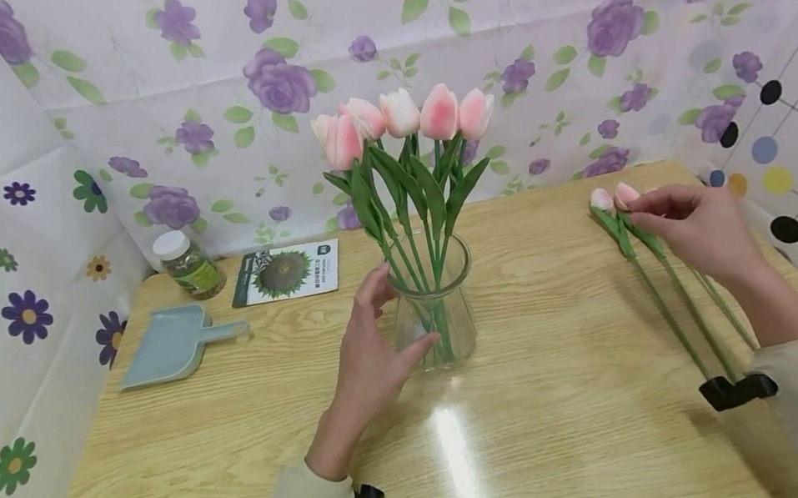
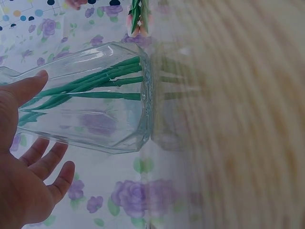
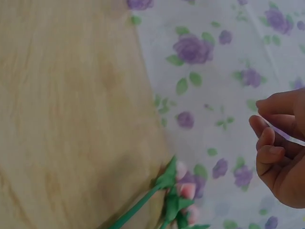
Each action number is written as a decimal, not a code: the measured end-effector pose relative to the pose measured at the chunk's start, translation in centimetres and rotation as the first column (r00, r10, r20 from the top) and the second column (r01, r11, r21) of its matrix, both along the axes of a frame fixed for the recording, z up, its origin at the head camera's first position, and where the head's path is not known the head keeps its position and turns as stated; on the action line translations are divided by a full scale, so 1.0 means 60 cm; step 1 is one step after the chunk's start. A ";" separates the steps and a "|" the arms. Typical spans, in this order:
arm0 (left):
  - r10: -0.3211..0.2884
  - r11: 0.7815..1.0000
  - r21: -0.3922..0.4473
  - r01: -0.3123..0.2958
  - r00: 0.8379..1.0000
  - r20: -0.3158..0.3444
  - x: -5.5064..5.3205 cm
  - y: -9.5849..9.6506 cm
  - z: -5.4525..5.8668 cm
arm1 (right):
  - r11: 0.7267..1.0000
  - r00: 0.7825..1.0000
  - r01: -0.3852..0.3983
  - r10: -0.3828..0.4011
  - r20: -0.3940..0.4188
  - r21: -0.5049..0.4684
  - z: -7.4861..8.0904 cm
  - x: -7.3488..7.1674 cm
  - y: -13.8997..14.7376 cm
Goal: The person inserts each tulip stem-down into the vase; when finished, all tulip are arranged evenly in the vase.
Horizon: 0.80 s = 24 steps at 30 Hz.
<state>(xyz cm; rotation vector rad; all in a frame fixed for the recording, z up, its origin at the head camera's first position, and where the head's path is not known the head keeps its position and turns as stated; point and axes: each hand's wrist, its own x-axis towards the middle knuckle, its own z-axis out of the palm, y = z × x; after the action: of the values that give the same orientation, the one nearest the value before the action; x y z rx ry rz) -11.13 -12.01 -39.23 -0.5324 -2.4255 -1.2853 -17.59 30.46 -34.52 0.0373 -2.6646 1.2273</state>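
Observation:
Several pink-and-white tulips (image 1: 400, 114) stand in a clear glass vase (image 1: 458, 329), their green stems (image 2: 95, 82) showing through its wall. Around the vase's near left side my left hand (image 1: 373, 353) lies in a loose curve, thumb across the front, fingers spread by the left side; whether they press on the glass I cannot tell. At the table's right, my right hand (image 1: 703, 230) hovers by the heads of a few loose tulips (image 1: 624, 232). In the right wrist view its fingers (image 3: 274, 102) are loosely bent, apart from the flowers, with nothing between them.
On the wooden table (image 1: 302, 430), a blue-grey dustpan (image 1: 170, 346) lies at the left. Behind it are a white-capped jar (image 1: 191, 268) and a seed packet (image 1: 286, 272) with a sunflower picture. Flower-printed cloth (image 1: 198, 99) hangs along the back and sides.

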 end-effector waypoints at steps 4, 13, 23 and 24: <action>0.002 1.000 -0.004 -0.002 1.000 -0.002 0.001 0.001 0.000 | 0.993 0.996 -0.035 0.026 0.080 0.112 -0.032 -0.008 0.021; -0.003 1.000 -0.016 0.002 0.998 -0.064 0.001 0.005 -0.004 | 0.960 0.975 -0.112 0.056 0.215 0.256 -0.077 -0.014 0.050; 0.005 0.999 -0.033 -0.009 0.993 -0.120 0.001 0.005 -0.007 | 0.958 0.963 -0.135 0.066 0.262 0.254 -0.088 -0.022 0.061; 0.002 0.999 -0.032 -0.006 0.992 -0.123 0.001 0.005 -0.007 | 0.957 0.962 -0.136 0.067 0.264 0.255 -0.089 -0.023 0.061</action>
<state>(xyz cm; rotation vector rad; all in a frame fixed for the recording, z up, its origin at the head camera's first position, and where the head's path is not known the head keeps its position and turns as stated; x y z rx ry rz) -11.05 -11.69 -39.63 -0.5970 -2.3476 -1.1775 -18.97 34.10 -39.85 0.0655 -3.0736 0.9385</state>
